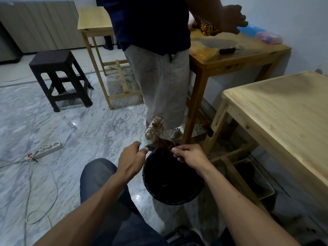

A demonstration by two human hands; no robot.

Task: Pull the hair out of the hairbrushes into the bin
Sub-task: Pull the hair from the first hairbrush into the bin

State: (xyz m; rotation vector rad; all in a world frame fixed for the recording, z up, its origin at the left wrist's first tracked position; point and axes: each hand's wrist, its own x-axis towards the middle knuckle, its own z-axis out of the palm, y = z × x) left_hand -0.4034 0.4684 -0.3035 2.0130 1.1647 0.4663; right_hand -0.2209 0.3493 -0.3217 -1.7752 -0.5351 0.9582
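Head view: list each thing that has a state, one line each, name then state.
hairbrush: held upright by its handle, hair still tangled in the bristles
left hand: closed on the hairbrush handle
right hand: pinching a tuft of hair over the bin
tuft of hair: partly pulled away from the brush
bin: upright on the floor, open-topped, inside too dark to read

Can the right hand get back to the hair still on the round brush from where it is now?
Probably yes. The right hand pinches a hair tuft over the black bin, beside the round brush held up by the left hand; nothing lies between them.
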